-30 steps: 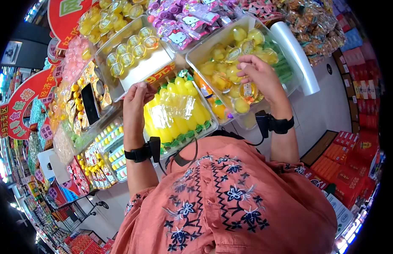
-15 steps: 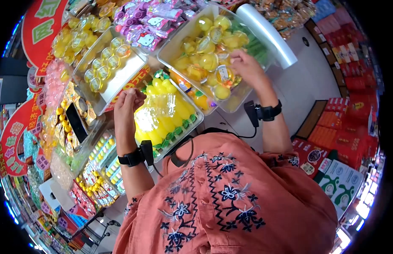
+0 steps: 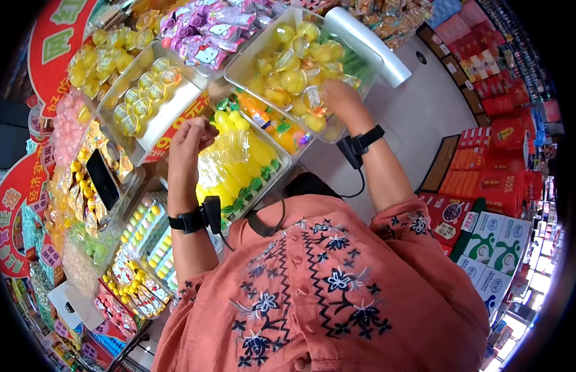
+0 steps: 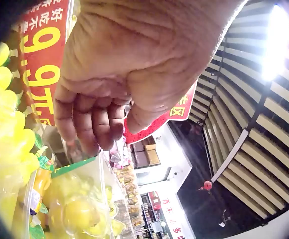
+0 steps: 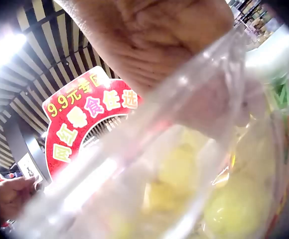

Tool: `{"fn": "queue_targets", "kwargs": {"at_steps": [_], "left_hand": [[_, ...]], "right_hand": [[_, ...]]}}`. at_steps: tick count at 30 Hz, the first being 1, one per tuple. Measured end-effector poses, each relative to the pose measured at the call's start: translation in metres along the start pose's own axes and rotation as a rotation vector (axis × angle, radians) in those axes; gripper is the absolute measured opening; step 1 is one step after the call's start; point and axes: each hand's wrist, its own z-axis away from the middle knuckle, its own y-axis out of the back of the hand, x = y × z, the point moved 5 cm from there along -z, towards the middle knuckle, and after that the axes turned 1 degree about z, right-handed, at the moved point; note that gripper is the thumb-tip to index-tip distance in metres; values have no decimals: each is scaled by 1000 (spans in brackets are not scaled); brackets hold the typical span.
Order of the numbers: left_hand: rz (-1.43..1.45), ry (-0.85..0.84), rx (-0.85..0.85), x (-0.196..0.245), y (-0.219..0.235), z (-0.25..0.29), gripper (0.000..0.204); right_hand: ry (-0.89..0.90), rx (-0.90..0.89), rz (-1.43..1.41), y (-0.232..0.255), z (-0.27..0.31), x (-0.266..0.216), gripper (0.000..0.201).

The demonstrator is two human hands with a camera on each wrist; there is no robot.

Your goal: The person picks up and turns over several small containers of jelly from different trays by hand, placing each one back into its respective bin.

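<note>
My right hand (image 3: 345,102) reaches down into a clear plastic bin (image 3: 263,99) of round yellow cups (image 3: 294,80). In the right wrist view this hand (image 5: 169,45) is behind the bin's blurred clear wall, close over the yellow cups. Its fingertips are hidden, so I cannot tell whether they grip a cup. My left hand (image 3: 188,146) hovers at the left edge of a tray of long yellow packs (image 3: 241,155) with green ends under shiny clear wrap. Loosely curled fingers and nothing between them show on the left hand (image 4: 97,114) in the left wrist view.
Left of the yellow packs stands a clear box (image 3: 160,118) with several round cups at its far side. A black phone (image 3: 103,177) lies farther left. A clear plastic roll (image 3: 368,46) borders the bin on the right. Purple packets (image 3: 207,34) lie behind.
My right hand has gone from above the yellow cups down into the bin, fingers now out of sight. The head view has swung, shifting the display leftward. My left hand has stayed near the yellow packs.
</note>
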Motion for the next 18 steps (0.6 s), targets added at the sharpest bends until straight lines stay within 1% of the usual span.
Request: {"fn": "queue_targets", "kwargs": {"at_steps": [3,5,8,11,14,17,18], "left_hand": [[7,4,-10,-2,1,6,26],[13,-9,-37,-4,2,4,27],[6,-8,-21,-1,-3,7,27],[9,-17,-23,3,-10,10,28],[17,-25,-47,8,-15,8,29],[35,-9,-129,17,-32,1,30],[42,2,-161,21,-40,-1,31]], "right_hand": [[31,27,-45,-12,-5,11,18],[83,52,-57,-9,-7,13,16],[117,35,-169,-1,-2,7,13],[31,1,-215,19,6,1,13],[-131,-59,-547,36,10,1,14],[-194,-200,-1159,63,22,-32,15],[-166,-252,-1264,67,23,-40,14]]}}
